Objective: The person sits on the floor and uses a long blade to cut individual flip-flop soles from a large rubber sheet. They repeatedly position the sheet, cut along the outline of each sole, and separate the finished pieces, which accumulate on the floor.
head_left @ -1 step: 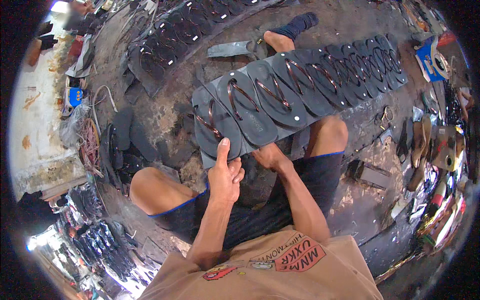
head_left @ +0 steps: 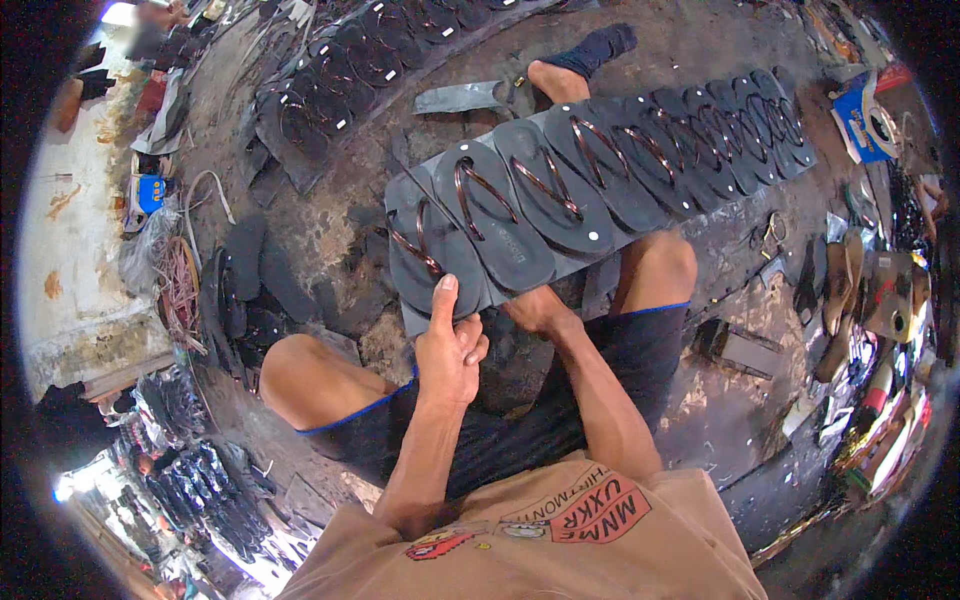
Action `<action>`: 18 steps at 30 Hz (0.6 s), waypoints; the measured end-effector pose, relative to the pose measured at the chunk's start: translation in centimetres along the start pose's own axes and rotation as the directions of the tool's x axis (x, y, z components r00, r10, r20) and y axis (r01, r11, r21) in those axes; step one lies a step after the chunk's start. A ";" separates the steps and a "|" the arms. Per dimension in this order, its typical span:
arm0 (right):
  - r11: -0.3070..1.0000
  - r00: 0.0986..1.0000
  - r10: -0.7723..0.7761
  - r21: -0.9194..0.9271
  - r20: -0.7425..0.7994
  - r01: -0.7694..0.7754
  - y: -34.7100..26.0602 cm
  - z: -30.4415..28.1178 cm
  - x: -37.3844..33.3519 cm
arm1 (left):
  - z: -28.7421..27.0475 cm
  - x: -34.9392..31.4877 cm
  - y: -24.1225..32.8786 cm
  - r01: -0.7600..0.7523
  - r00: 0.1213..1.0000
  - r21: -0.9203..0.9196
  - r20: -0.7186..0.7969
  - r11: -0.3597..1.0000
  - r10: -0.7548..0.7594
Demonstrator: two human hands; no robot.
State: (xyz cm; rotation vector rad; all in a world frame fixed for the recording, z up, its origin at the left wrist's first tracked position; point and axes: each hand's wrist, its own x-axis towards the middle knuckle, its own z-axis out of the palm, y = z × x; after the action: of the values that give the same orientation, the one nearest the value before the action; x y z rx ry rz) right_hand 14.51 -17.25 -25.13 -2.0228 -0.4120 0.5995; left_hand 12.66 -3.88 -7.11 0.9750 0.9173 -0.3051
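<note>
A long grey sheet [head_left: 412, 322] slants across in front of me, bearing a row of several dark flip-flops with shiny brown straps. My left hand [head_left: 450, 350] is closed at the near left end, its thumb pressed on the end of the leftmost flip-flop [head_left: 455, 292] and its fingers curled below. Beside it lies another flip-flop [head_left: 510, 262], toe and heel turned the other way. My right hand [head_left: 540, 312] reaches under the sheet's near edge, below that second flip-flop. The fingers of the right hand are hidden there.
A second row of flip-flops [head_left: 375, 60] lies at the far left. Beyond the sheet rest a grey strip [head_left: 460, 97] and a foot with a dark sock [head_left: 590, 58]. Loose soles [head_left: 243, 258] lie left, scissors [head_left: 773, 230] and a blue-and-white box [head_left: 862, 122] right.
</note>
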 end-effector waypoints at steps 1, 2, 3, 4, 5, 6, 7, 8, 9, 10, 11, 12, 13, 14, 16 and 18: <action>0.992 0.999 -0.038 -0.123 0.011 0.039 0.6 0.9 0.5 | -0.4 0.3 0.1 -0.007 1.000 -0.011 0.012 1.000 0.007; 0.987 0.999 -0.048 -0.152 0.004 0.048 1.1 1.9 1.0 | -0.6 0.5 0.2 -0.013 1.000 -0.022 0.024 1.000 0.014; 0.991 0.998 -0.051 -0.121 -0.027 0.048 1.3 2.8 1.7 | -0.5 0.3 0.4 -0.036 0.999 -0.011 -0.002 0.999 0.036; 0.995 0.996 -0.048 -0.090 -0.077 0.041 1.3 3.4 2.8 | 0.0 0.3 0.8 -0.059 0.998 0.007 -0.016 0.998 0.059; 0.998 0.992 -0.035 -0.049 -0.123 0.029 1.2 4.1 3.3 | 0.3 0.4 1.2 -0.083 0.996 0.025 -0.031 0.996 0.084; 1.000 0.987 -0.012 -0.005 -0.162 0.011 0.8 5.0 4.2 | 0.0 0.5 1.1 -0.087 0.995 0.043 -0.046 0.995 0.089; 1.000 0.976 0.022 0.025 -0.218 -0.017 1.2 5.3 5.2 | 0.0 0.7 0.7 -0.088 0.995 0.062 -0.040 0.994 0.090; 0.997 0.961 0.065 0.066 -0.269 -0.049 1.2 5.7 6.3 | 0.0 0.6 0.4 -0.089 0.995 0.081 -0.033 0.993 0.092; 0.992 0.956 0.068 0.120 -0.286 -0.035 -0.4 6.8 9.0 | -0.9 0.2 0.8 -0.118 0.987 0.100 -0.094 0.988 0.127; 0.985 0.937 0.109 0.166 -0.332 -0.056 -0.8 7.1 10.8 | -0.8 -0.2 0.6 -0.118 0.984 0.128 -0.115 0.985 0.133; 0.971 0.912 0.158 0.226 -0.378 -0.075 -1.3 7.4 12.4 | -1.2 -0.8 0.5 -0.112 0.981 0.161 -0.137 0.981 0.134; 0.955 0.880 0.211 0.283 -0.425 -0.092 -1.6 7.2 14.2 | -2.1 -1.9 0.6 -0.093 0.984 0.178 -0.135 0.980 0.118; 0.930 0.828 0.283 0.351 -0.484 -0.113 -1.5 6.8 16.1 | -2.7 -3.9 0.2 -0.119 0.980 0.191 -0.137 0.974 0.147; 0.897 0.776 0.340 0.432 -0.532 -0.096 -1.5 5.4 17.5 | -3.5 -5.9 0.1 -0.155 0.974 0.211 -0.128 0.965 0.185; 0.712 0.890 0.293 0.701 -0.348 0.040 -7.1 3.6 16.2 | -9.2 -8.6 1.0 -0.120 0.958 0.205 -0.231 0.971 0.167; 0.388 0.976 0.201 0.922 -0.080 -0.004 -13.9 0.3 11.5 | -11.2 -9.5 1.4 -0.196 0.925 0.236 -0.278 0.952 0.259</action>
State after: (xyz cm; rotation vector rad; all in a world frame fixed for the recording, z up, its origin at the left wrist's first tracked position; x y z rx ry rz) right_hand 23.21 -4.34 -16.01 -0.9611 0.1877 0.5292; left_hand 1.93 4.46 -1.53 1.3343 1.0541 -0.0477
